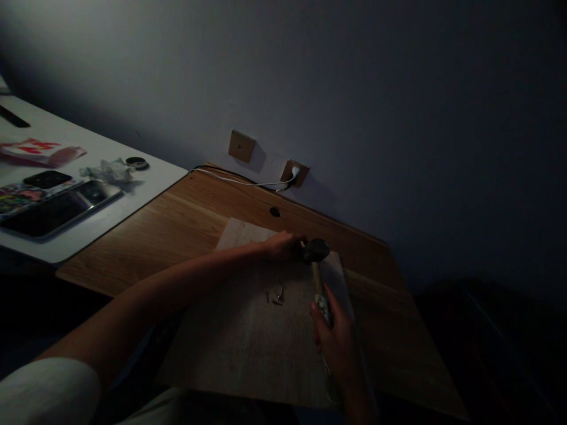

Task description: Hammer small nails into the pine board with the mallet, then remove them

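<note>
Right hand grips hammer (head beside left hand) over board.

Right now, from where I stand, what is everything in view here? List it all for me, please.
hammer: one, dark head and pale handle, over the board's far edge
board: one, pale grey-brown, on the desk
small metal pieces: a few, silvery, mid-board
desk: one, brown wood, against the wall
wall plates: two, tan, above the desk
cable: one, white, plugged into the right plate
white table: one, at left
tray: one, metallic, on the white table
packet: one, red and white, white table
crumpled wrapper: one, pale, white table
left hand: fingers bunched beside the hammer head
right hand: gripping the hammer handle
</note>
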Action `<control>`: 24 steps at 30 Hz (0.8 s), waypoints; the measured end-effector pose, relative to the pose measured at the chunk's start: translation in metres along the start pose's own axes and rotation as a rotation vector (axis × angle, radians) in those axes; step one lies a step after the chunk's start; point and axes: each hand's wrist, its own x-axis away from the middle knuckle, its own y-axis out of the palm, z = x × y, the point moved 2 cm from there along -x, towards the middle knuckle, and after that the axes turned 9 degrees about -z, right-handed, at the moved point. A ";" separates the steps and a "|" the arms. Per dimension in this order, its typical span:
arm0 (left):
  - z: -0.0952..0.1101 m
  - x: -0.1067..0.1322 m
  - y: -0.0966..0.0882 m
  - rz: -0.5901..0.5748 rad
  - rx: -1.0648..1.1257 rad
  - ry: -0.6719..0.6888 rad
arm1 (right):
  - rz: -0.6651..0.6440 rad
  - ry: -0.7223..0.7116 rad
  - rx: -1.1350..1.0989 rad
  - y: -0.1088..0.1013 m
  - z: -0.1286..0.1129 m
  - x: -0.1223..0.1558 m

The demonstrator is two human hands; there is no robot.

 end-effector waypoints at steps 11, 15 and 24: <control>0.022 0.013 -0.039 -0.501 -0.041 0.055 | 0.004 0.172 -0.112 -0.008 0.020 0.041; 0.024 0.019 -0.031 -0.580 0.084 0.015 | -0.048 0.200 -0.119 -0.009 0.031 0.044; 0.030 0.021 -0.029 -0.646 -0.047 0.086 | -0.057 0.198 -0.161 -0.005 0.030 0.043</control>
